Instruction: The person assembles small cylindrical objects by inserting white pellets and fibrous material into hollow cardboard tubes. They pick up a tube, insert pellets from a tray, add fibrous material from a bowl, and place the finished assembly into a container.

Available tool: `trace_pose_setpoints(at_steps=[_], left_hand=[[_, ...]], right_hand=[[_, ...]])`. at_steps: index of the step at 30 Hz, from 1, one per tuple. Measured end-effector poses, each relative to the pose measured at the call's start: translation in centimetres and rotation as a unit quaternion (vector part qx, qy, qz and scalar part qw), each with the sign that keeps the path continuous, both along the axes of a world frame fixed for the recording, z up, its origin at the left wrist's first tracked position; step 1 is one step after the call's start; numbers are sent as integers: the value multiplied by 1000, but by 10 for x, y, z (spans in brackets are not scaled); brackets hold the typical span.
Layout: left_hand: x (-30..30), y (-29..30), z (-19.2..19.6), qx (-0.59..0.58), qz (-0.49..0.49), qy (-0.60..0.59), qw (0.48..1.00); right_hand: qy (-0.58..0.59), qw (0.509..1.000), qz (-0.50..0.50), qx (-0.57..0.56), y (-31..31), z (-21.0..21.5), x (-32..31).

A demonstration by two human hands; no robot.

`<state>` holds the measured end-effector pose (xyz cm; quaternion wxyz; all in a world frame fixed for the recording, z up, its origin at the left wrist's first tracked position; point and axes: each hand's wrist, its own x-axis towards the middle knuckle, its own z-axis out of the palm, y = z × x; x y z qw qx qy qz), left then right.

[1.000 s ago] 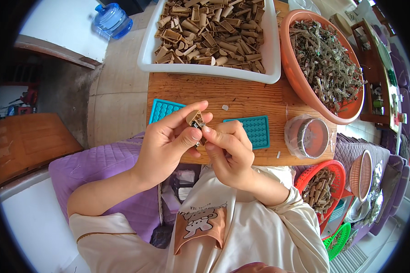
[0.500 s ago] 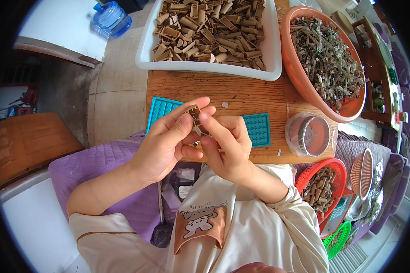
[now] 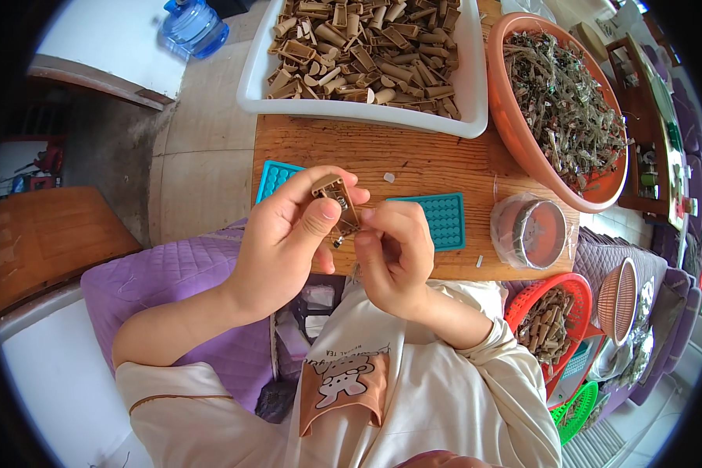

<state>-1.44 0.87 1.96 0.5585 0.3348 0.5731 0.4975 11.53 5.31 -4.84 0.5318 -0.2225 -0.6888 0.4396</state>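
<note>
Between the thumb and fingers of my left hand (image 3: 269,253), a brown plastic half-shell casing (image 3: 351,216) is held tilted above the table's near edge. Its hollow side faces up and shows small metallic parts inside. My right hand (image 3: 398,265) is closed in a pinch at the casing's lower right side. What lies between those fingertips, if anything, is too small to make out. Under and beside the hands lie two teal dimpled mats: the left mat (image 3: 275,178) is partly covered by my left hand, the right mat (image 3: 446,222) by my right.
Across the wooden table (image 3: 312,140) stands a white tray (image 3: 366,115) full of brown casings. An orange basin (image 3: 515,156) of tangled wired parts is at far right. A plastic-wrapped round container (image 3: 508,234) sits nearer. Lower right is a red basket (image 3: 582,300) of filled casings.
The casing has tilted so that its hollow side shows more. My right fingers have drawn slightly away to the right and curled in more.
</note>
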Motion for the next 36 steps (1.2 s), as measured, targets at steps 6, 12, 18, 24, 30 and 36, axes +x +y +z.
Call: trace_pose_setpoints(at_steps=[6, 12, 18, 24, 30, 36], left_hand=[[5, -1, -4, 48, 60, 8, 997], [4, -4, -1, 83, 37, 14, 996], [3, -3, -1, 66, 36, -32, 997], [0, 0, -5, 13, 62, -225, 972], [-1, 1, -5, 55, 57, -156, 985], [1, 0, -6, 77, 67, -107, 989]], right_hand=[[67, 992, -3, -109, -9, -3, -7], [70, 991, 20, -115, -9, -3, -7], [132, 932, 143, -306, -15, 11, -9], [79, 965, 150, -202, -12, 6, -11], [78, 952, 169, -242, -12, 8, -6], [86, 950, 137, -266, -16, 14, -10]])
